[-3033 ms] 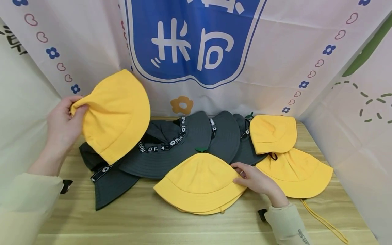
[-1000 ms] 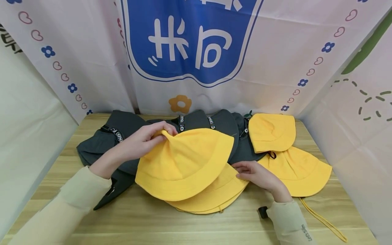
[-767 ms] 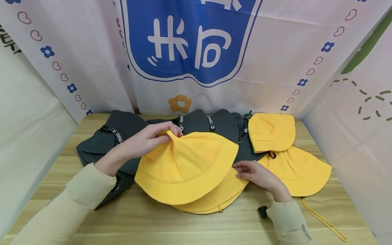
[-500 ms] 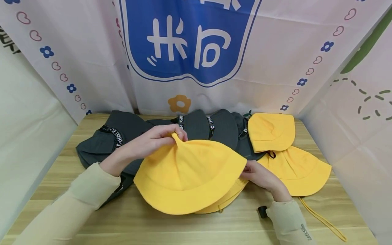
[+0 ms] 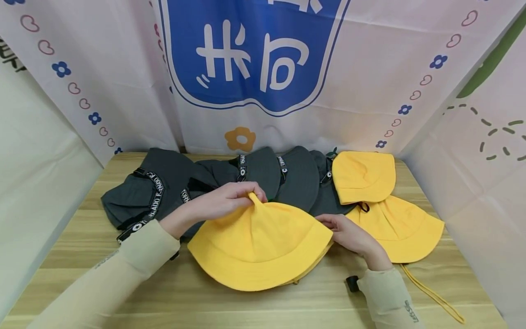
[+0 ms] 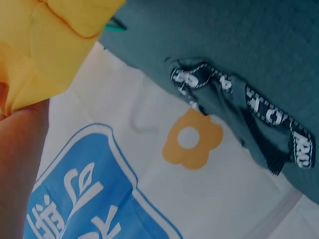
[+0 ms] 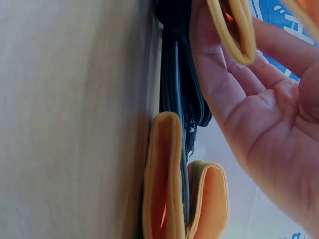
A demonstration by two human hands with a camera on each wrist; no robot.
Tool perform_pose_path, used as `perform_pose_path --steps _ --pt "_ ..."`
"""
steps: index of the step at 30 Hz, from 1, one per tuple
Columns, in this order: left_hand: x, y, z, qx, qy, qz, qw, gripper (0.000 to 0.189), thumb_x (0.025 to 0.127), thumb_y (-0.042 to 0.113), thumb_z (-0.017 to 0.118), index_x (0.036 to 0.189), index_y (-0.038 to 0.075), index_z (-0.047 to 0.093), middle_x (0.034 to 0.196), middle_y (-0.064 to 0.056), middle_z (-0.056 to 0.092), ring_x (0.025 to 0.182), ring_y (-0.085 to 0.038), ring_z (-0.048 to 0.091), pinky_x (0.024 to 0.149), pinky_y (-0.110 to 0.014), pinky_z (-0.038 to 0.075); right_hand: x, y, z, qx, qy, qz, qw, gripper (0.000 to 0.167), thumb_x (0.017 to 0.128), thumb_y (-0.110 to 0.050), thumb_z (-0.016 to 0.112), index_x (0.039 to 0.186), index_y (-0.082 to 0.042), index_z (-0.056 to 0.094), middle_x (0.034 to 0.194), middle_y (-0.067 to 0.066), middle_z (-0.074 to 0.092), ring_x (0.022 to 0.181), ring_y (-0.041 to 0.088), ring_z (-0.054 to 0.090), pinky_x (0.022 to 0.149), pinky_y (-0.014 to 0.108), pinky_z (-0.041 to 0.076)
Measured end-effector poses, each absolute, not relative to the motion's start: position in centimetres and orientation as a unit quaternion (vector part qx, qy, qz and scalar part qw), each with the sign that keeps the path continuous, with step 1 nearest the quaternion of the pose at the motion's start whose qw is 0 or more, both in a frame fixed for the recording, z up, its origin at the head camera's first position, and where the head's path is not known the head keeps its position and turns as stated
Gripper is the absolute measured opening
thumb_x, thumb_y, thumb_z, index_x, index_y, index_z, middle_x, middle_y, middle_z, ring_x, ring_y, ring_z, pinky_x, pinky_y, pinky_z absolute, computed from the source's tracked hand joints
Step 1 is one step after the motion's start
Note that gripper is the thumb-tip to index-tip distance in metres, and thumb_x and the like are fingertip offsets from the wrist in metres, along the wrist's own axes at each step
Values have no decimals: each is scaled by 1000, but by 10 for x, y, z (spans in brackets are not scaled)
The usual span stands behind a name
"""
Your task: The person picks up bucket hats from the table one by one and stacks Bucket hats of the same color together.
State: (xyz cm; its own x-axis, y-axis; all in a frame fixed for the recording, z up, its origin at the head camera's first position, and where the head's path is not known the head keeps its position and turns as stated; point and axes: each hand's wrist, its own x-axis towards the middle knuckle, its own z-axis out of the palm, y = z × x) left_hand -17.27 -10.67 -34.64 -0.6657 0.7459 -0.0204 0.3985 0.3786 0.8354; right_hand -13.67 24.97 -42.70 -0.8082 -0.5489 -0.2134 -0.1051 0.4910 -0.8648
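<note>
— Wooden surface with printed cloth hung behind and at both sides; what lies on it?

— Between the two hands sits a yellow bucket hat, resting on top of other yellow hats whose brims peek out under its right edge. The left hand pinches the hat's crown into a small peak, fingers curled round the fabric; the left wrist view shows that yellow cloth bunched against the fingers.

— And the right hand?

— The right hand lies just right of the hat's brim, fingers fairly straight and relaxed, fingertips touching the brim edge. In the right wrist view the palm is spread, with a yellow brim edge lying across the fingers.

— What is around them?

— Beyond the left hand, a row of dark grey hats with black lettered bands. Beyond and to the right of the right hand, two more yellow hats, overlapping, the nearer one trailing a yellow cord past the right sleeve.
</note>
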Motion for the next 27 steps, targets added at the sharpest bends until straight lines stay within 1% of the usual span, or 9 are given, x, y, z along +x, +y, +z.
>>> perform_pose_path --steps 3,6,8,12,15,18,23,26,27 --pt "-174 -103 -356 346 824 408 187 23 103 7 43 112 16 63 132 -5 63 127 -23 54 108 -41 43 -137 251 -428 -212 824 -468 239 39 101 -4 52 139 5 52 131 23 64 107 3 65 87 21 54" --pt "-173 -100 -362 326 851 377 165 17 105 18 47 111 17 63 138 -7 60 134 -26 51 112 -47 40 -137 253 -429 -223 823 -463 241 37 103 -4 47 139 2 53 129 20 65 102 0 65 86 20 53" --pt "-173 -97 -366 304 872 353 150 19 105 29 50 111 18 64 133 -7 62 127 -26 54 109 -48 42 -137 253 -428 -220 817 -469 252 36 106 -8 43 139 0 54 123 18 66 94 3 64 81 22 54" --pt "-170 -92 -372 249 913 293 139 36 102 45 52 123 17 60 124 -5 65 110 -22 58 99 -43 46 -136 255 -426 -175 773 -525 308 41 109 -13 34 146 2 44 124 20 62 94 11 67 78 32 59" --pt "-169 -89 -376 229 924 271 143 44 102 45 54 132 14 55 122 -6 64 105 -19 58 94 -39 48 -134 257 -423 -143 733 -568 346 46 109 -15 30 152 3 34 135 27 57 107 19 69 81 43 61" --pt "-170 -86 -378 236 922 274 138 42 100 40 59 134 15 54 123 -6 63 104 -19 58 93 -37 49 -134 259 -420 -135 713 -585 362 49 108 -15 31 153 3 30 140 28 54 114 22 67 84 47 60" --pt "-173 -82 -383 258 912 293 128 38 99 32 64 132 16 54 124 -4 63 104 -17 57 92 -34 48 -133 261 -417 -153 708 -579 374 51 105 -13 35 153 5 28 120 17 59 111 21 67 86 47 60" --pt "-174 -79 -386 272 906 299 128 38 98 29 65 132 16 54 124 -4 62 103 -16 57 91 -33 48 -133 262 -417 -165 711 -570 377 54 107 -17 40 153 6 25 124 18 57 108 21 68 85 48 60" --pt "-174 -77 -386 274 904 301 130 38 98 29 65 132 16 54 124 -4 62 103 -16 57 91 -32 48 -133 262 -417 -168 712 -569 377 55 107 -18 42 154 6 24 130 21 56 108 21 69 84 48 60"
